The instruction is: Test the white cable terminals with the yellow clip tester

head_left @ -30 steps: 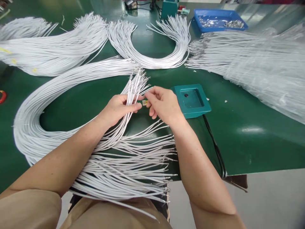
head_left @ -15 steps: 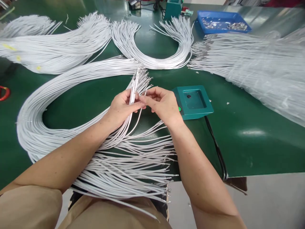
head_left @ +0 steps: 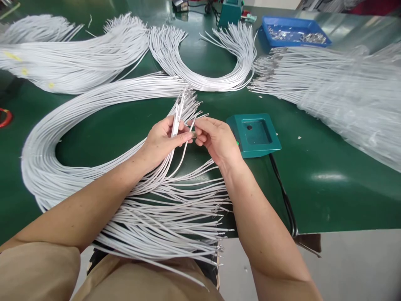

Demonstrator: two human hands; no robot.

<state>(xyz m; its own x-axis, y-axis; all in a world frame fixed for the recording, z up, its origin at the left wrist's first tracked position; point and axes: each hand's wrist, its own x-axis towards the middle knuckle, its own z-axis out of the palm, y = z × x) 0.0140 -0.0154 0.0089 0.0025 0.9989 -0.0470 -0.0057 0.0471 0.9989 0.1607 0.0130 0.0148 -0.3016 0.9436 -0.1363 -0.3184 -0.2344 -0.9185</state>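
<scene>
My left hand (head_left: 166, 136) is closed around a small bunch of white wires (head_left: 176, 119), whose ends point up and away from me. A single white wire (head_left: 184, 152) bows out to the right of that bunch, its tip rising between my two hands. My right hand (head_left: 219, 138) is closed, thumb and forefinger pinched at this wire's end; the exact contact is partly hidden. Under my forearms lies a large looped bundle of white wires (head_left: 40, 146), its near ends with metal tips fanned out toward my lap.
A teal device with a recessed top (head_left: 275, 146) sits right of my hands, its black cable (head_left: 283, 190) running over the table edge. Behind are more wire bundles (head_left: 216, 81), a blue tray (head_left: 266, 31) of small metal parts and plastic-covered wires (head_left: 354, 96). A red-orange ring-shaped handle (head_left: 9, 118) lies far left.
My right thumb has drawn back slightly from my left thumb, and the single wire's tip shows more clearly between the hands. My left hand keeps its bunch; the view has shifted a little.
</scene>
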